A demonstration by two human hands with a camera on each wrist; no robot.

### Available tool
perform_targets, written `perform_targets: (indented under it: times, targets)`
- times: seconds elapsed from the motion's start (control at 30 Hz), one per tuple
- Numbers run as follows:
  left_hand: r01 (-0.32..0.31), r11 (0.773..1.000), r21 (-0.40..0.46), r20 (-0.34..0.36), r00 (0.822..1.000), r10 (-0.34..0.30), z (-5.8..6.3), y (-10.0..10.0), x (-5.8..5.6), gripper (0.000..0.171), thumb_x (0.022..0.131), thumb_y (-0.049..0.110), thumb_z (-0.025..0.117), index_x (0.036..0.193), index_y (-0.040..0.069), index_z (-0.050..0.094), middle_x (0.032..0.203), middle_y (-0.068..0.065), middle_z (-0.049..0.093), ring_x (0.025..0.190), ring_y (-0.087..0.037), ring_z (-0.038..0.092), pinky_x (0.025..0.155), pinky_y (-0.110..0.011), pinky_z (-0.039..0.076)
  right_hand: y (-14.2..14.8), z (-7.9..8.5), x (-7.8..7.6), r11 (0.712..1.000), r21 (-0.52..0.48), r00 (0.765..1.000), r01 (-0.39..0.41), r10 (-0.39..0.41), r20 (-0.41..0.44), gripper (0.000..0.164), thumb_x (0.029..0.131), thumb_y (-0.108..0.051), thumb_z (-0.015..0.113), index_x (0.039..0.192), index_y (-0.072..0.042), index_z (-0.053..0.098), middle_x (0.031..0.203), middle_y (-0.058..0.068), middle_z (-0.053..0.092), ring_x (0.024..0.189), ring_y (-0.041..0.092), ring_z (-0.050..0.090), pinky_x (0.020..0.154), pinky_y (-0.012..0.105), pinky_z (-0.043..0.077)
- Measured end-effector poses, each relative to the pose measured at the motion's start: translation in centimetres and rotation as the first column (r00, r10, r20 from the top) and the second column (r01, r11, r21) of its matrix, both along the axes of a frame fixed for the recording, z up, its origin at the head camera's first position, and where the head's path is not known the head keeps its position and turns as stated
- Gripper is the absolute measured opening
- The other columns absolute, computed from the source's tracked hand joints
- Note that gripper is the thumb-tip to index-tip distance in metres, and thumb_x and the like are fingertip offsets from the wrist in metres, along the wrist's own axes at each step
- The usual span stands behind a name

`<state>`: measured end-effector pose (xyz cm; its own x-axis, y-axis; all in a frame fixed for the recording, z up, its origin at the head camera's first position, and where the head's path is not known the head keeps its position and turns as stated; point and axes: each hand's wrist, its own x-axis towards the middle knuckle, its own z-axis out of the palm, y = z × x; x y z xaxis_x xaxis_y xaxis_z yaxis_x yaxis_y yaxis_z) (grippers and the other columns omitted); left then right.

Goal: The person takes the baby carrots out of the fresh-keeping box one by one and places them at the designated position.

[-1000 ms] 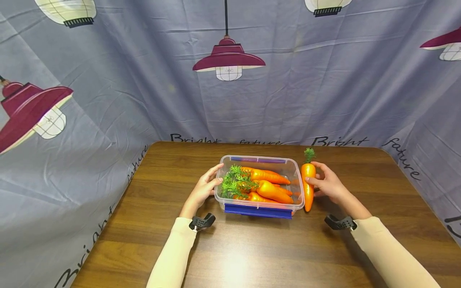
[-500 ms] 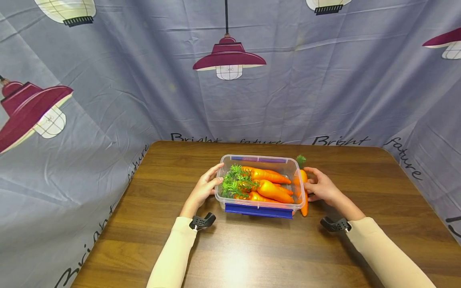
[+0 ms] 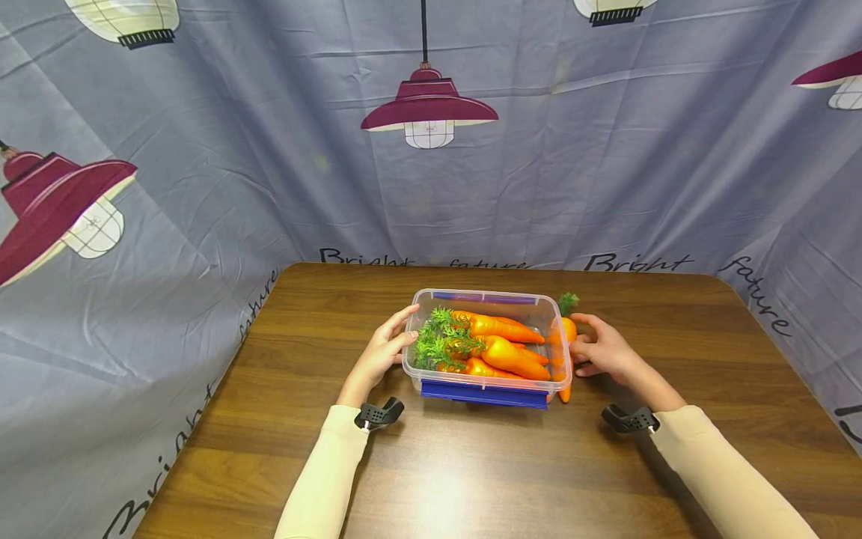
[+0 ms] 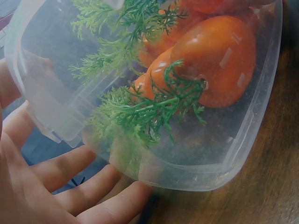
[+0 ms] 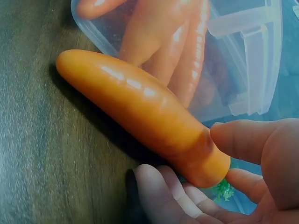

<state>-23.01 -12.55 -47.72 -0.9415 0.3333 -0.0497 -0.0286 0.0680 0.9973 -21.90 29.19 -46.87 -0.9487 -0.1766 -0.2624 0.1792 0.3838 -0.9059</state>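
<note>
A clear plastic container [image 3: 486, 382] with blue side latches stands on the table and holds several orange carrots [image 3: 506, 357], leafy green tops to the left. At its left end rests my left hand [image 3: 378, 354]; in the left wrist view the fingers [image 4: 70, 169] lie spread and mostly straight against the wall. Outside the right end is another carrot [image 5: 126, 97], partly seen through the clear wall in the head view. My right hand [image 3: 606, 350] holds it near its thick leafy end, thumb on one side and curled fingers on the other. The thin tip points toward me.
The brown wooden table [image 3: 444, 479] extends around the container. A grey-blue curtain [image 3: 431, 202] printed with lamps hangs behind and beside it. A black wrist band [image 3: 629, 419] sits on each forearm.
My right hand has moved left with the carrot, bringing it from beside the container up to its right wall. More recently the carrot has turned slightly. My left hand has stayed in place.
</note>
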Motion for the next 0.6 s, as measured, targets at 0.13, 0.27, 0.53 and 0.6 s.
perform_targets:
  times: [0.13, 0.27, 0.53, 0.6]
  targets:
    - [-0.001, 1.000, 0.000, -0.001, 1.000, 0.001, -0.01, -0.03, 0.00, 0.059, 0.102, 0.013, 0.051, 0.159, 0.019, 0.036, 0.169, -0.019, 0.022, 0.134, -0.042, 0.052, 0.086, -0.039, 0.063, 0.23, 0.07, -0.01, 0.999, 0.034, 1.000, 0.004, -0.004, 0.000, 0.073, 0.098, -0.005, 0.060, 0.157, 0.004, 0.017, 0.110, 0.021, 0.062, 0.077, 0.012, 0.066, 0.064, 0.035, 0.064]
    - [-0.003, 1.000, 0.003, -0.004, 1.000, 0.003, -0.03, -0.09, -0.02, 0.059, 0.102, 0.014, 0.051, 0.159, 0.019, 0.035, 0.168, -0.020, 0.024, 0.134, -0.042, 0.052, 0.087, -0.040, 0.062, 0.39, 0.14, -0.03, 0.998, 0.064, 1.000, 0.009, -0.009, -0.001, 0.073, 0.099, -0.008, 0.062, 0.156, 0.005, 0.019, 0.118, 0.031, 0.059, 0.078, 0.014, 0.066, 0.065, 0.036, 0.064]
    - [0.007, 1.000, 0.015, -0.007, 1.000, -0.007, -0.18, 0.02, -0.17, 0.060, 0.102, 0.013, 0.051, 0.159, 0.018, 0.035, 0.168, -0.020, 0.025, 0.130, -0.039, 0.055, 0.086, -0.040, 0.063, 0.91, 0.35, -0.07, 0.997, 0.074, 1.000, 0.016, -0.016, -0.002, 0.071, 0.099, -0.008, 0.060, 0.156, 0.005, 0.019, 0.119, 0.032, 0.060, 0.076, 0.013, 0.065, 0.065, 0.036, 0.064]
    - [0.008, 1.000, 0.014, -0.008, 1.000, -0.008, -0.26, 0.04, -0.19, 0.060, 0.102, 0.013, 0.051, 0.159, 0.018, 0.035, 0.167, -0.020, 0.026, 0.128, -0.038, 0.056, 0.085, -0.040, 0.063, 1.05, 0.62, -0.09, 0.996, 0.092, 1.000, 0.017, -0.015, -0.014, 0.072, 0.099, -0.008, 0.060, 0.156, 0.006, 0.018, 0.120, 0.035, 0.059, 0.077, 0.013, 0.065, 0.065, 0.036, 0.064]
